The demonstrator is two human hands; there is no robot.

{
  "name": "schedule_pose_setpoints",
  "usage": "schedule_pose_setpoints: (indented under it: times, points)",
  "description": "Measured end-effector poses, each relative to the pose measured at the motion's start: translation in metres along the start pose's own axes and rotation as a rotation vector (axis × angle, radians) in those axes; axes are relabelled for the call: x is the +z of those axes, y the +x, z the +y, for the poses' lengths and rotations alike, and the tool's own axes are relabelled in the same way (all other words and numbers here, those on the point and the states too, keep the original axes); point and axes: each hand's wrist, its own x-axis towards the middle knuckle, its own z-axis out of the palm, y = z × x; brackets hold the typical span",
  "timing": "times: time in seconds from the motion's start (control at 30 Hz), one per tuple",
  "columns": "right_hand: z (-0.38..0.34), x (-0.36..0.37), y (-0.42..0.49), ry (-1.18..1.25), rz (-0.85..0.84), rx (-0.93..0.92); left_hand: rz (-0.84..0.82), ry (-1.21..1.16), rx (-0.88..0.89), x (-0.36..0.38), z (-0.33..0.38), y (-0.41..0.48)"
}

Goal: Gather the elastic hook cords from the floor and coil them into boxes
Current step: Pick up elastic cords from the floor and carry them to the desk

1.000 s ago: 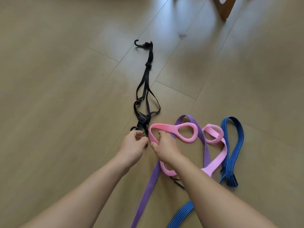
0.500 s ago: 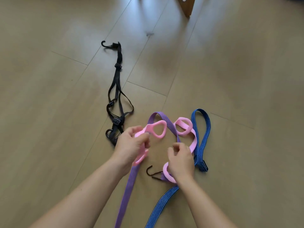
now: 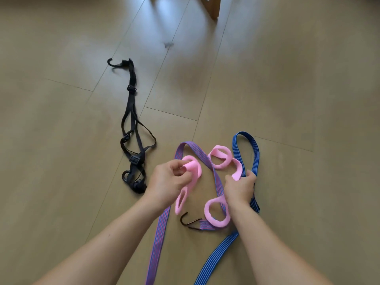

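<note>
A pink looped band [image 3: 219, 160] lies coiled on the wooden floor in front of me. My left hand [image 3: 167, 183] pinches one end of it and lifts a folded loop. Further along the same band, my right hand [image 3: 239, 189] grips it above another pink loop. Under the band runs a purple striped hook cord [image 3: 159, 241], whose dark metal hook [image 3: 188, 222] shows between my forearms. A blue striped cord [image 3: 256, 156] loops to the right. To the left a black strap cord [image 3: 131, 128] with hooks lies stretched out.
A wooden furniture leg [image 3: 212, 7] stands at the top edge, right of centre. A small dark speck [image 3: 168, 45] lies on the floor beyond the cords. No box is in view.
My left hand has let go of the black cord and taken the pink band, folding its end over. My right hand has shifted right along the band.
</note>
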Motion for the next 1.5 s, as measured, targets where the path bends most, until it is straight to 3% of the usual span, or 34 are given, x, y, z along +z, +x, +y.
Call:
schedule_pose_setpoints:
  times: [0.17,0.3,0.47,0.77,1.07,1.3,1.5]
  points:
    - [-0.052,-0.036,-0.042,0.326,-0.268,0.157,0.023,-0.041,0.026,-0.012,0.054,-0.039]
    - [-0.122,-0.086,-0.097,0.48,-0.422,0.168,0.041,0.086,0.059,-0.03,0.116,-0.083]
    - [-0.22,-0.179,-0.185,0.469,-0.543,0.064,0.074,0.113,0.116,-0.062,0.228,-0.164]
    - [-0.376,-0.369,-0.327,0.53,-0.583,-0.243,-0.049,0.032,0.292,-0.11,0.439,-0.309]
    - [-0.488,-0.513,-0.426,0.523,-0.621,-0.6,-0.095,0.025,0.561,-0.131,0.595,-0.436]
    - [-0.524,-0.582,-0.479,0.376,-0.427,-0.933,-0.127,-0.044,0.746,-0.121,0.657,-0.507]
    - [-0.51,-0.611,-0.527,0.546,-0.447,-0.962,-0.306,-0.152,0.782,-0.119,0.665,-0.551]
